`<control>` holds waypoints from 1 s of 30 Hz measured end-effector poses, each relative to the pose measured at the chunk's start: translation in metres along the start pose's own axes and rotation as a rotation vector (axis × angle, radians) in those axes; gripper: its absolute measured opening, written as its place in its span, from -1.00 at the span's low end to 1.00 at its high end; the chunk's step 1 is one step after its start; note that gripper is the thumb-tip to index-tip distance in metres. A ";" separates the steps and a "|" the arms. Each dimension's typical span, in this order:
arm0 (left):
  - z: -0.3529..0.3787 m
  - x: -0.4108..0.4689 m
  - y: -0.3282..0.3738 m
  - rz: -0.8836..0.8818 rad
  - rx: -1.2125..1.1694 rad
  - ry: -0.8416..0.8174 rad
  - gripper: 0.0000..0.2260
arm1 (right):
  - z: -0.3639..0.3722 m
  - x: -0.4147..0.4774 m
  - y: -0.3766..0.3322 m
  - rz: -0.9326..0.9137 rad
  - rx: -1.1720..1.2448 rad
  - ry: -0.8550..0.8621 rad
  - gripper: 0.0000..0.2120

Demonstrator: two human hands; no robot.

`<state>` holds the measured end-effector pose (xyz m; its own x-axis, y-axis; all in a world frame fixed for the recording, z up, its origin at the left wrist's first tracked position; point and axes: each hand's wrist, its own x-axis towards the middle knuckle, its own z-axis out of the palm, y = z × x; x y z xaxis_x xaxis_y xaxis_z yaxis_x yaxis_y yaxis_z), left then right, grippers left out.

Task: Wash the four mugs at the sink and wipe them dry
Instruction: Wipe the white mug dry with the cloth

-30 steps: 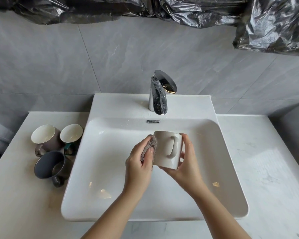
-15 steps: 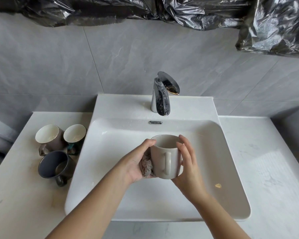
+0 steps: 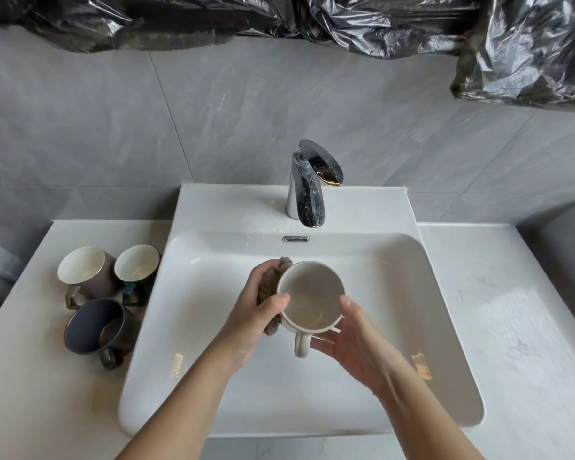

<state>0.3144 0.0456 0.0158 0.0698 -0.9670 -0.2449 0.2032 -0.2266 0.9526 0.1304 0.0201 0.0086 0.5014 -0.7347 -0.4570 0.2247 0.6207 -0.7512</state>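
1. The white mug point(image 3: 311, 293) is held mouth-up over the middle of the sink point(image 3: 395, 260), its handle pointing towards the person.
2. The right hand point(image 3: 356, 343) has a half-closed grip on it: thumb at the rim on the right, fingers cupped beneath by the handle.
3. The left hand point(image 3: 256, 313) has its grip closed round a grey-brown cloth point(image 3: 269, 280), pressing it to the mug's left wall, thumb at the rim.
4. The mug is probably glazed ceramic: stiff, fairly weighty, likely to chip against the hard sink, and slippery if wet.
5. The safest hold would be through the handle or wrapped round the body, not pinched at the rim.
6. The cloth is soft and should mould to the curve.
7. The brown mug point(image 3: 83, 270), teal mug point(image 3: 136, 263) and dark grey mug point(image 3: 93, 327) stand on the table point(image 3: 512, 327) by the sink's left edge, handles facing the front edge, each easy to lift that way.
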 end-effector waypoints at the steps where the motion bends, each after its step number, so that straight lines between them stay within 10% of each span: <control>1: 0.002 -0.002 -0.001 0.002 -0.008 0.018 -0.47 | 0.000 0.000 0.004 -0.032 -0.019 0.004 -0.23; 11: 0.028 -0.007 -0.002 0.049 -0.177 0.348 -0.74 | 0.005 0.003 0.020 -0.196 0.016 0.046 -0.19; 30: 0.000 0.006 0.007 0.085 -0.087 0.156 -0.81 | 0.000 0.011 0.018 -0.079 -0.114 0.073 -0.08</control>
<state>0.3166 0.0382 0.0210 0.2395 -0.9509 -0.1960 0.2736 -0.1276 0.9533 0.1396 0.0232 -0.0100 0.4231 -0.8003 -0.4249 0.1628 0.5285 -0.8332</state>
